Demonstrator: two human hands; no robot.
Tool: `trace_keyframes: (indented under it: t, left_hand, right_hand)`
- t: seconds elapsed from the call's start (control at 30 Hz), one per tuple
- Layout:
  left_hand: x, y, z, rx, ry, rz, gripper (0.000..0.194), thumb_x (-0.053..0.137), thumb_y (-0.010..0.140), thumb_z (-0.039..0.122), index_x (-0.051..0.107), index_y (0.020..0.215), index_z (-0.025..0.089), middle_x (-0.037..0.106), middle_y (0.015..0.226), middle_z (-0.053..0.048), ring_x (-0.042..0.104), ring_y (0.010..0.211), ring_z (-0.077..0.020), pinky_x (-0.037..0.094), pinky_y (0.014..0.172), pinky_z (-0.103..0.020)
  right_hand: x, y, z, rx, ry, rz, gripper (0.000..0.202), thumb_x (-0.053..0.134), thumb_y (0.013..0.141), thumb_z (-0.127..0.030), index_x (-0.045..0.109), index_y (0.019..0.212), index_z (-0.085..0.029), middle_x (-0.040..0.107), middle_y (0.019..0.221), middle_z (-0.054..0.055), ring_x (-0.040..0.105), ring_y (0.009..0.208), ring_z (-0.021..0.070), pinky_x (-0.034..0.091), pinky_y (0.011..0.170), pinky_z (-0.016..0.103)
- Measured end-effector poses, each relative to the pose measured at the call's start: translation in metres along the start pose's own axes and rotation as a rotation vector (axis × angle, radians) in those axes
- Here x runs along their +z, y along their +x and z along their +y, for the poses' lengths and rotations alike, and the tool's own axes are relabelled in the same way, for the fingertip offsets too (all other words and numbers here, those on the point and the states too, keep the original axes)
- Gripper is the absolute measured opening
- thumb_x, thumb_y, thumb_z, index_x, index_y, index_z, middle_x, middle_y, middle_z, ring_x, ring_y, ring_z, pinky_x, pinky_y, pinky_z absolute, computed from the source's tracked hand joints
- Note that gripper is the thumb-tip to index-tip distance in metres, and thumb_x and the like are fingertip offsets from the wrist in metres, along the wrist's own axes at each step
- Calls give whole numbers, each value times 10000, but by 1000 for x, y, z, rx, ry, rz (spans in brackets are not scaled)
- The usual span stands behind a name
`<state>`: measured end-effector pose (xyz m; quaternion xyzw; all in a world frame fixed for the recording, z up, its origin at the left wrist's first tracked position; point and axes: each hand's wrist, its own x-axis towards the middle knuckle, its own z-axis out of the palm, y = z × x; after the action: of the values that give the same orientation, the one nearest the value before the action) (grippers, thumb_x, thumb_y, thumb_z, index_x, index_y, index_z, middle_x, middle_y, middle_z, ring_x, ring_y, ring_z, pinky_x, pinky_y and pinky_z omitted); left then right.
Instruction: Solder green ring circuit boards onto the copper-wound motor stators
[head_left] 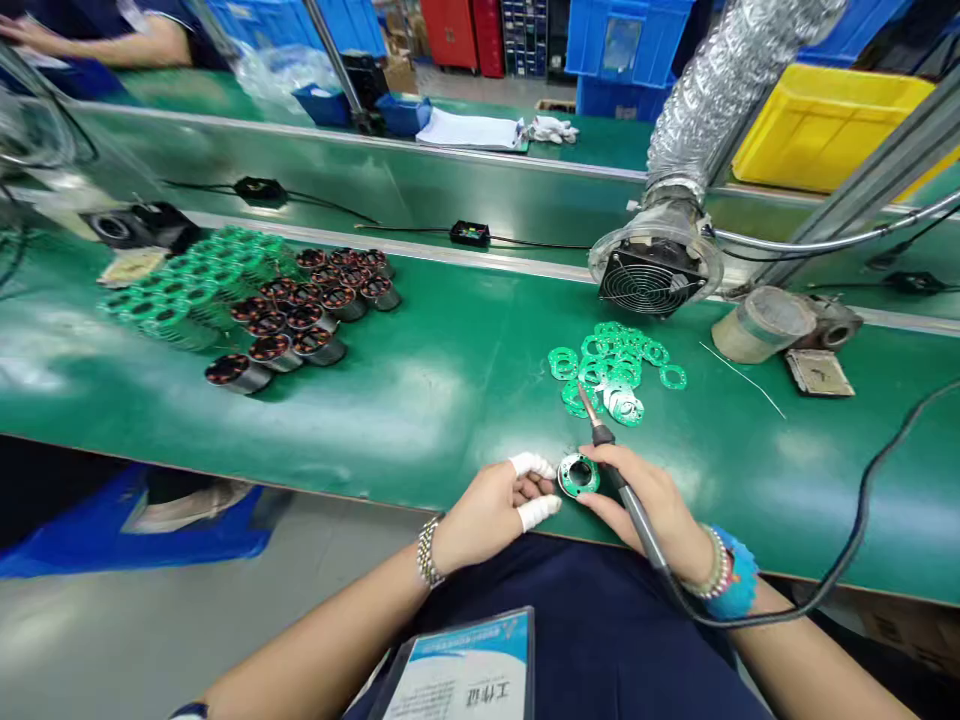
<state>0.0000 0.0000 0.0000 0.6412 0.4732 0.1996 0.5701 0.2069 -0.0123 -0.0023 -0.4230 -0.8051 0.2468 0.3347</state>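
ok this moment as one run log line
left hand: beside round green-faced part, contact unclear | right hand: holding dark-handled soldering iron, fingertips at part | nearby: loose green ring-shaped boards

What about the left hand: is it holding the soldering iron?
No, the soldering iron is in the right hand, while the left hand is beside the green ring-shaped board.

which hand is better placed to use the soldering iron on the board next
Probably the right hand: it holds the soldering iron beside the round board, while the left hand shows no tool.
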Motion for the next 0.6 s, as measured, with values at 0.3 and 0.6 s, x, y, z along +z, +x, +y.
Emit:
trace_keyframes:
  t: [0.3,0.6]
  left_hand:
    - [2,-9,-2,328,476,218,114,487,818,178,579,756,151,551,765,-44,495,679,-136,408,622,-254]
    - [12,9,5,38,-357,159,126,631,713,242,578,752,135,577,680,-3,493,566,-86,428,538,-201]
  right_hand:
    - [12,-6,-6,6,-46,81,352,577,845,-180,451,1173,-173,585,1076,114,568,1004,238,495,860,375]
    - [12,-5,-7,-12,-58,114,368,581,840,-194,447,1181,-170,581,1083,123,571,994,238,507,835,377]
